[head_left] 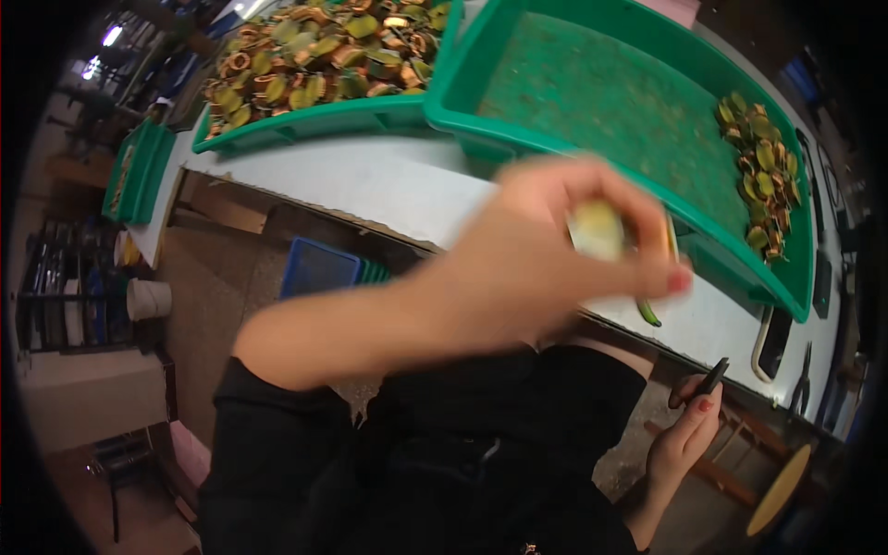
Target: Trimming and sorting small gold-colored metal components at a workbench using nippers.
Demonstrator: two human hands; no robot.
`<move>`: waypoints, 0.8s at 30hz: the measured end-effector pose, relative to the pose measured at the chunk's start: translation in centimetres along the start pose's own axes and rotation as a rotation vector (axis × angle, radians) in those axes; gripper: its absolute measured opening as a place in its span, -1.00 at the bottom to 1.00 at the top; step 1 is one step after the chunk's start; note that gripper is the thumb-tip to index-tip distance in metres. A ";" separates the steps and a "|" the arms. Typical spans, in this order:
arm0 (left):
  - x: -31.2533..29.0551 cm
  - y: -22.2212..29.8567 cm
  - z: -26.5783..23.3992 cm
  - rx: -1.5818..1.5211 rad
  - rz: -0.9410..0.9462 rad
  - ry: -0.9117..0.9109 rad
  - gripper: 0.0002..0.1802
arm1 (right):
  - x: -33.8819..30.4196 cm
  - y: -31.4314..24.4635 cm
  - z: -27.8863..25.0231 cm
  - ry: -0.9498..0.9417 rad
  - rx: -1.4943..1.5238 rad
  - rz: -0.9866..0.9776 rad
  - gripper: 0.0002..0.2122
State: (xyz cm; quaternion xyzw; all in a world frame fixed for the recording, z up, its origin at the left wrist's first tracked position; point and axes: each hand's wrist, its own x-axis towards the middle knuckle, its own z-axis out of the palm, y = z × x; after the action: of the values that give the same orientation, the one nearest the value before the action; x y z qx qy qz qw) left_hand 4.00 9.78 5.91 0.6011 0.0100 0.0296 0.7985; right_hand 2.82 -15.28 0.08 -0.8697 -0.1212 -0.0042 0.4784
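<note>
My left hand (546, 245) reaches across from the left over the table's front edge, smeared by motion. Its thumb and fingers curl round a small pale yellow-green piece (597, 229), whose exact shape is blurred. Lower right, my right hand (689, 425) is closed round a black tool with a narrow pointed end (712, 377); the grip hides the rest, so its kind is unclear. A thin curved green object (649, 314) shows on the table just below the left hand's fingers.
One green tray (324, 120) is heaped with copper-coloured rings bearing yellow-green flaps. Another green tray (555, 139) has similar parts (763, 176) along its right side. A phone-like dark slab (770, 342) and a slim dark tool (803, 379) lie right; a stool (777, 490) stands below.
</note>
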 end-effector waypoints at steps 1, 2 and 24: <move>0.7 2.0 -1.2 0.084 0.065 0.010 -0.77 | 0.0 0.2 0.0 -0.014 -0.011 -0.007 -0.63; 1.5 3.8 -2.7 0.159 0.128 0.013 -0.79 | -0.1 0.4 -0.2 -0.023 -0.031 -0.008 -0.64; 9.0 10.9 -18.9 1.405 -0.046 0.452 -0.73 | -0.2 1.6 -0.2 -0.237 -0.150 -0.038 -0.85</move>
State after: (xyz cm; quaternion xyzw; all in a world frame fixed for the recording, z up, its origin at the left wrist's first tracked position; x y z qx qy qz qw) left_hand 11.62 31.43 11.34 0.9497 0.2035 0.1228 0.2040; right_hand 2.98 -16.35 -1.19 -0.8950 -0.1926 0.0807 0.3942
